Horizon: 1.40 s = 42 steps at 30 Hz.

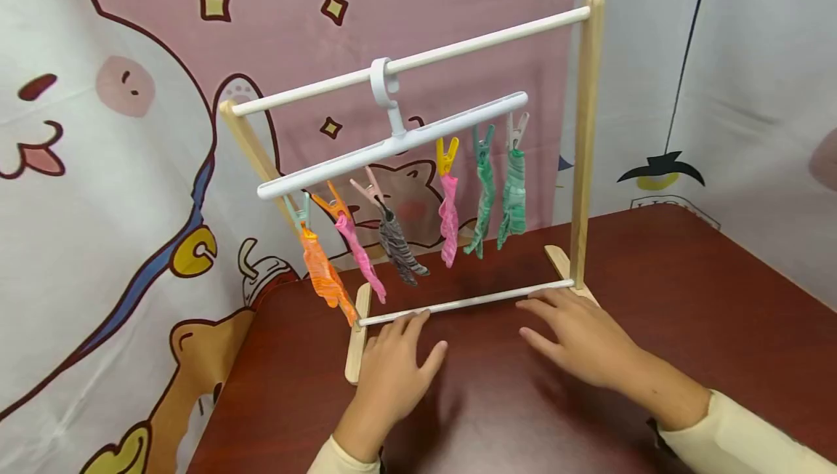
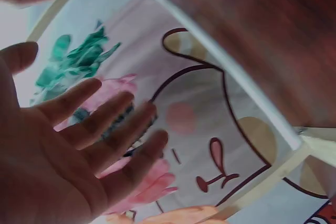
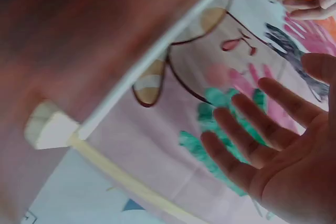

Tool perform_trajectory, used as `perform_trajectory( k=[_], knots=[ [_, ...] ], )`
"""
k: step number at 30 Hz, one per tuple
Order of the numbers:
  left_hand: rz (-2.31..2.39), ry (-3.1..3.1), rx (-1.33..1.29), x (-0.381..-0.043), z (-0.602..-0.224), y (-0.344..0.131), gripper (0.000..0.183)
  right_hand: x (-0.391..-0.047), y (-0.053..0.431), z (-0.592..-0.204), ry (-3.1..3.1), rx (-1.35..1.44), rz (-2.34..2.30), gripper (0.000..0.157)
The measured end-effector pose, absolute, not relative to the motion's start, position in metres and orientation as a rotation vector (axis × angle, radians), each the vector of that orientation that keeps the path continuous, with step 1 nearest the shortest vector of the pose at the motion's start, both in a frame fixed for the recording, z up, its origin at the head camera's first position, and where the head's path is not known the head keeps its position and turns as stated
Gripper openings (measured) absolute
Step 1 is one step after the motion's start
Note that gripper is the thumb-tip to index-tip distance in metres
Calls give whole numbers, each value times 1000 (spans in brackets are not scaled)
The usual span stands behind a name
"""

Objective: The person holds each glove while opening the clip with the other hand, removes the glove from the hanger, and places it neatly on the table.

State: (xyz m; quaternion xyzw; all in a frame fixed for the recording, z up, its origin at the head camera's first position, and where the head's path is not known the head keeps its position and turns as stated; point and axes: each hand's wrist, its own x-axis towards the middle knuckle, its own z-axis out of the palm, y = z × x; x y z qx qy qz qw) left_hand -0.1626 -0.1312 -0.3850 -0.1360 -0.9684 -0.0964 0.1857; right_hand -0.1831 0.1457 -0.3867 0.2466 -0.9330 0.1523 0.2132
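Note:
My left hand point(image 1: 395, 368) is spread in front of the rack's lower white rod point(image 1: 471, 302), near its left end. Fingers apart, my right hand point(image 1: 582, 336) is near the rod's right end. Neither hand holds anything; whether the fingertips touch the rod I cannot tell. Above, a white hanger point(image 1: 418, 141) hooks over the upper rod point(image 1: 484, 45). Small gloves dangle from it on clothespins: an orange glove point(image 1: 323, 274), a pink glove point(image 1: 358, 252), a grey striped glove point(image 1: 397, 245), another pink glove point(image 1: 449, 219) and two green gloves point(image 1: 514, 194). Both palms show in the wrist views.
Wooden posts point(image 1: 587, 139) and flat wooden feet point(image 1: 356, 343) carry the rack on a dark red table point(image 1: 497, 401). Behind hangs a pink and white cartoon cloth point(image 1: 275, 16). A pale cloth point(image 1: 752, 96) covers the right side.

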Motion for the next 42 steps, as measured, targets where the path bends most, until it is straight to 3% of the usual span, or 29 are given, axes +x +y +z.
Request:
perform_trajectory(
  k=[6,11,18,27,42],
  knots=[
    [-408,-2491,-465,-154,-369,-133,28,-172,136,-371,-2500,692,521,25],
    [-552,-2280,-522,-148,-349,-139,19,-168,129,-359,-2360,757,568,22],
    [-757,-1970,-564,-159,-321,-155,18,-170,121,-347,-2284,808,599,21],
    [-926,-1625,-375,-172,-296,-167,21,-168,111,-341,-2290,845,678,19],
    [-1401,-1753,-67,-200,-321,-199,44,-167,116,-349,-2245,864,656,21]
  ],
)
